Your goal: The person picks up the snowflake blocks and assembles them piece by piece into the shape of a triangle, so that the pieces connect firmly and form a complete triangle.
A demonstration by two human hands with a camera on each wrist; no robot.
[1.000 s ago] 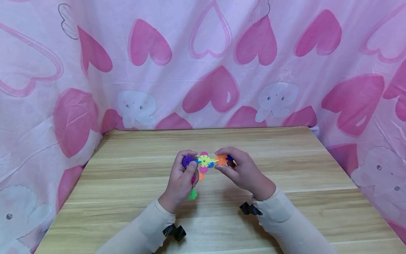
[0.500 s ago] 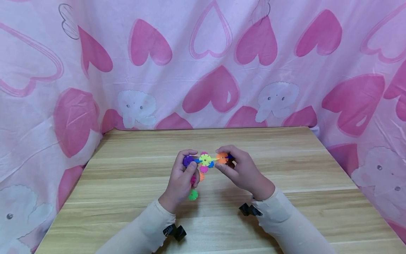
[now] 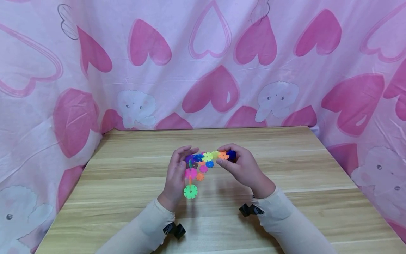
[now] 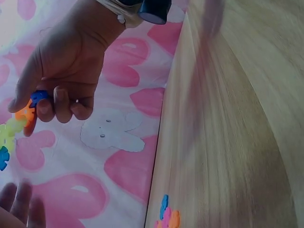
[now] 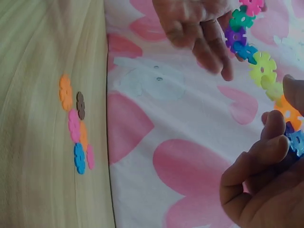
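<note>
Above the table, the right hand pinches the disc chain; the left hand, fingers loose, is beside it. Only the head view shows its bright green disc.

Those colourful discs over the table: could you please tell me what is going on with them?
A person is holding a chain of notched discs above the table. The right hand pinches an orange disc near one end. The left hand is beside the other end, its fingers loose; whether it touches the chain is unclear. A green disc hangs lowest there. Several loose discs lie on the table.
</note>
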